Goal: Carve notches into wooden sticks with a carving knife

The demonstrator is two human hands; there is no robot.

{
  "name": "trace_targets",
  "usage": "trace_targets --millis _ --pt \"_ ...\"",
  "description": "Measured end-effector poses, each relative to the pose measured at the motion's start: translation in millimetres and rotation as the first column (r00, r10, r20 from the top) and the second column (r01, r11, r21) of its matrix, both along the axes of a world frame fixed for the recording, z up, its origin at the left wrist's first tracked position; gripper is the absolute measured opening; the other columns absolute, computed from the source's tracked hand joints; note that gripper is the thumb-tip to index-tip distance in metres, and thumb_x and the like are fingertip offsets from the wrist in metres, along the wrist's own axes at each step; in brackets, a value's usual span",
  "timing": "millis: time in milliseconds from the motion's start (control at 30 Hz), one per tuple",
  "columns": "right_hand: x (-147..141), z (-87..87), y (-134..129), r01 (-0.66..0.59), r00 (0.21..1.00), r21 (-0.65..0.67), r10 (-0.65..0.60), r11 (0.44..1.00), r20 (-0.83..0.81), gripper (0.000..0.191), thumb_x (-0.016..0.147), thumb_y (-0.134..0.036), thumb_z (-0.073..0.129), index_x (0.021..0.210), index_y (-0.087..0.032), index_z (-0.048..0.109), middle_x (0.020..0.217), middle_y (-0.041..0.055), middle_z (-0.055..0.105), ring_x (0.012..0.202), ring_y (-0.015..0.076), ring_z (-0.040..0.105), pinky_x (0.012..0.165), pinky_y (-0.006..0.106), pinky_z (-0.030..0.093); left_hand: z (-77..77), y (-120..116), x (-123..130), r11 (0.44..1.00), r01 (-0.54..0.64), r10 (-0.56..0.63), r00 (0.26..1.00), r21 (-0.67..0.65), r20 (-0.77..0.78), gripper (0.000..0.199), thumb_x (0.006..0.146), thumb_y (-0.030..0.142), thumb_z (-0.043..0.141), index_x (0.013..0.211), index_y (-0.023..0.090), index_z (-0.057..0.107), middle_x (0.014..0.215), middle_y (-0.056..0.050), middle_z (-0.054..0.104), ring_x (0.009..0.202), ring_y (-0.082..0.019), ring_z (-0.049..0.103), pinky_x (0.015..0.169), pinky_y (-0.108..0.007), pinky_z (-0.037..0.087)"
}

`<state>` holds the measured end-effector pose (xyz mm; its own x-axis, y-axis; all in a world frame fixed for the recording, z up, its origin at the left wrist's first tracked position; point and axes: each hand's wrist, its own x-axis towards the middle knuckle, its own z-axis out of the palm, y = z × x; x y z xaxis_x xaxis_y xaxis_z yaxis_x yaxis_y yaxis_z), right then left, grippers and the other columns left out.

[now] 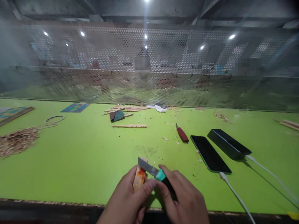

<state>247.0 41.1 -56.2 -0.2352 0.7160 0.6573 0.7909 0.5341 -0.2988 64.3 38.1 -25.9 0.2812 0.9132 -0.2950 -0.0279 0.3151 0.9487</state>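
My left hand is closed around a short piece of wood with an orange-red stain on its face. In my right hand is a knife with a broad, angled blade and a black and teal handle. The blade lies across the upper part of the wood, and my left thumb rests close to the knife near its handle. Both hands are over the near edge of the green table. My fingers hide the wood's lower end and part of the knife handle.
A red-handled carving knife, a phone and a black power bank with white cables lie to the right. Ahead are a carved stick, sandpaper pieces and thin sticks. Wood shavings pile left; a perforated screen stands behind.
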Motion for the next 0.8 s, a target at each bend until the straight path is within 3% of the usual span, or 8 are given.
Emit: trace_targets --millis 100,233,400,533,800 --pt "-1.2 0.1 -1.2 0.013 1.0 -0.031 -0.013 0.999 -0.015 0.038 0.109 -0.045 0.051 0.13 -0.018 0.066 0.089 0.0067 0.075 0.076 0.022 0.072 0.064 0.029 0.054 0.2 -2.4 3.9 0.998 -0.052 0.053 0.998 0.037 -0.038 0.058 0.09 0.071 0.063 0.115 0.019 0.057 0.046 0.013 0.042 0.031 -0.006 0.03 0.03 -0.013 0.025" --pt "-5.4 0.6 1.1 0.07 0.997 0.026 -0.069 0.997 -0.034 0.041 0.109 -0.049 0.048 0.128 -0.018 0.068 0.089 0.007 0.077 0.074 0.0218 0.073 0.064 0.03 0.052 3.8 -4.6 8.7 0.995 -0.061 0.069 0.991 0.074 -0.112 0.055 0.094 0.071 0.056 0.111 0.019 0.058 0.046 0.013 0.039 0.031 -0.007 0.028 0.03 -0.015 0.024" --pt "-6.8 1.4 9.4 0.378 0.924 0.027 -0.375 0.925 -0.074 0.052 0.109 -0.057 0.041 0.122 -0.017 0.072 0.097 0.01 0.079 0.073 0.0245 0.075 0.057 0.032 0.048 10.0 -5.2 8.6 0.994 -0.065 0.079 0.984 0.093 -0.162 0.051 0.093 0.067 0.061 0.109 0.019 0.057 0.054 0.011 0.041 0.036 -0.006 0.032 0.033 -0.015 0.025" --pt "-5.8 0.8 10.3 0.327 0.945 0.059 -0.325 0.943 -0.036 0.051 0.11 -0.055 0.042 0.119 -0.016 0.072 0.09 0.0068 0.078 0.075 0.0247 0.076 0.061 0.033 0.05 7.9 -4.9 6.8 0.999 -0.011 0.015 0.991 0.03 -0.133 0.056 0.093 0.071 0.058 0.117 0.02 0.054 0.05 0.012 0.039 0.034 -0.006 0.029 0.031 -0.015 0.025" --pt "-6.6 4.0 7.8 0.268 0.963 0.11 -0.267 0.957 -0.032 0.046 0.11 -0.055 0.043 0.113 -0.018 0.07 0.083 0.0037 0.075 0.071 0.0216 0.074 0.062 0.031 0.049 2.7 -3.2 5.5 1.0 -0.011 0.012 0.995 0.015 -0.098 0.066 0.093 0.074 0.057 0.127 0.018 0.049 0.048 0.012 0.041 0.036 -0.007 0.033 0.033 -0.014 0.031"
